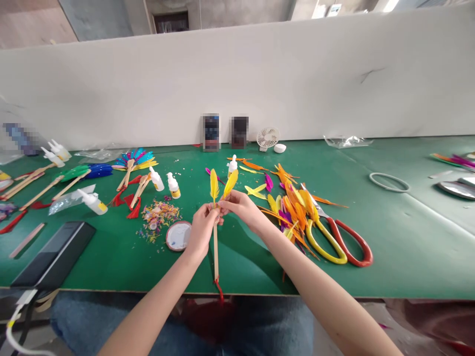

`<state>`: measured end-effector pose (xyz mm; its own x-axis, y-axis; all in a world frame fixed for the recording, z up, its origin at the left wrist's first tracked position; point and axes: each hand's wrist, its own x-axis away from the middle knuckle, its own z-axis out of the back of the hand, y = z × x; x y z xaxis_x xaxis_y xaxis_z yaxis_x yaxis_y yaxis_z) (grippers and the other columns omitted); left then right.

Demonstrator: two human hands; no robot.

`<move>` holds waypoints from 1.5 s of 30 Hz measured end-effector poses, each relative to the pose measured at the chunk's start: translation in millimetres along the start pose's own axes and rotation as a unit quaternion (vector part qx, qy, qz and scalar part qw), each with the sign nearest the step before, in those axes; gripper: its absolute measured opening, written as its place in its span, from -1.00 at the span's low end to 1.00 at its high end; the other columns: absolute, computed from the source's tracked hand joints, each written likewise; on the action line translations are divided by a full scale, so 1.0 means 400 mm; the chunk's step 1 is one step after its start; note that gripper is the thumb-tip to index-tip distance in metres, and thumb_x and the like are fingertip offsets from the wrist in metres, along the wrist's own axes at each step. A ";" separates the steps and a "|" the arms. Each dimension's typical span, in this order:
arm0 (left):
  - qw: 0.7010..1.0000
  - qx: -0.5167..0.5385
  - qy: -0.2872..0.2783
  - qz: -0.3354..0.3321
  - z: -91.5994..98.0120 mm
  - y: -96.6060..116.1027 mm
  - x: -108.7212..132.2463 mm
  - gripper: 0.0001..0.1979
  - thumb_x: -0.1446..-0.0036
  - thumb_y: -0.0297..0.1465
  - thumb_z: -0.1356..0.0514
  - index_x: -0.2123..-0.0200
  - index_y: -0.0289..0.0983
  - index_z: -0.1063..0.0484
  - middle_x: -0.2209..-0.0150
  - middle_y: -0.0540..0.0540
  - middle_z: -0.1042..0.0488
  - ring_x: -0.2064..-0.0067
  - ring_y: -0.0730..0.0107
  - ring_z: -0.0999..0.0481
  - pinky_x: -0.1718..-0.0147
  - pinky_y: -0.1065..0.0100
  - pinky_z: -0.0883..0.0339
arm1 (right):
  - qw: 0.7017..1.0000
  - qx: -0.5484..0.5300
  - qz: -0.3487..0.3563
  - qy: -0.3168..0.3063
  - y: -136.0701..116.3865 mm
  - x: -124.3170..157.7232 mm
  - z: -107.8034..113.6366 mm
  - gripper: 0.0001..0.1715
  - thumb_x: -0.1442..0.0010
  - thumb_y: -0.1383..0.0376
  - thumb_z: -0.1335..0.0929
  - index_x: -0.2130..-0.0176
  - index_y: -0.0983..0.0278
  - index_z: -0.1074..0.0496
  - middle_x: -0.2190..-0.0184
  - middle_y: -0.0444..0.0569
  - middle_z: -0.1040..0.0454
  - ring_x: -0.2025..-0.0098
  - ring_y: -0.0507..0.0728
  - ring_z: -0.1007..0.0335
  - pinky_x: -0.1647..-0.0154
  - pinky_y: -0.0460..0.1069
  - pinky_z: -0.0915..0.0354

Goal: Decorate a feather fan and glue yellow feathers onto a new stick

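Note:
My left hand (203, 223) is closed around the upper part of a flat wooden stick (215, 252), which points down toward me. A red tassel (220, 290) hangs from the stick's lower end over the table edge. One yellow feather (214, 185) stands up at the stick's top. My right hand (237, 205) pinches a second yellow feather (230, 183) by its base, close beside the first. Its fingertips meet those of my left hand, and they hide where feather and stick join. To the right lies a pile of orange, yellow and purple feathers (297, 207).
Scissors (345, 240) with yellow and red handles lie by the feather pile. Left are a round lid (178, 235), colourful scraps (159, 217), glue bottles (173, 186), feathered sticks (129, 165) and a black power bank (55, 252). A small fan (267, 138) stands by the white partition (237, 84).

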<state>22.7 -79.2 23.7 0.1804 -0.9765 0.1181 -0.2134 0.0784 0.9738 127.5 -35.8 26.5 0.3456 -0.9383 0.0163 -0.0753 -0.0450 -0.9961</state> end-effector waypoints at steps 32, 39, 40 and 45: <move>0.999 -0.025 0.019 -0.012 0.000 0.005 -0.002 -0.93 0.19 -0.43 -0.11 0.60 -0.31 -0.27 0.60 0.06 -0.29 0.57 0.60 -0.27 0.57 0.51 -0.16 | 0.999 0.015 0.027 0.009 0.013 -0.008 -0.002 -0.79 0.15 0.25 -0.34 0.55 0.25 -0.19 0.60 -0.20 -0.32 0.53 -0.01 -0.26 0.43 -0.04 -0.22; 1.000 -0.020 0.021 -0.010 0.002 0.001 -0.003 -0.95 0.19 -0.45 -0.10 0.59 -0.32 -0.27 0.59 0.05 -0.31 0.58 0.61 -0.27 0.57 0.51 -0.15 | 0.999 0.028 0.023 0.013 0.008 -0.007 -0.002 -0.80 0.15 0.25 -0.34 0.55 0.26 -0.18 0.61 -0.21 -0.31 0.52 -0.01 -0.26 0.40 -0.04 -0.22; 1.000 -0.021 0.021 -0.009 0.003 -0.001 -0.005 -0.96 0.19 -0.45 -0.10 0.59 -0.31 -0.27 0.60 0.06 -0.30 0.58 0.61 -0.27 0.57 0.51 -0.15 | 0.999 0.030 0.021 0.014 0.008 -0.007 -0.002 -0.80 0.14 0.25 -0.33 0.55 0.26 -0.18 0.61 -0.21 -0.31 0.51 -0.01 -0.26 0.40 -0.03 -0.22; 0.999 -0.032 0.012 0.001 0.006 -0.003 -0.009 -0.90 0.17 -0.39 -0.13 0.56 -0.32 -0.29 0.57 0.04 -0.32 0.56 0.58 -0.30 0.54 0.48 -0.19 | 0.999 0.035 0.018 0.016 0.008 -0.007 0.001 -0.79 0.14 0.25 -0.33 0.55 0.26 -0.17 0.61 -0.21 -0.30 0.51 -0.01 -0.26 0.40 -0.03 -0.22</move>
<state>19.8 -76.4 21.5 0.2038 -0.9711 0.1240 -0.1523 0.0937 0.9839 126.6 -33.4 23.3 0.3145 -0.9491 -0.0190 -0.0214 0.0129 -0.9997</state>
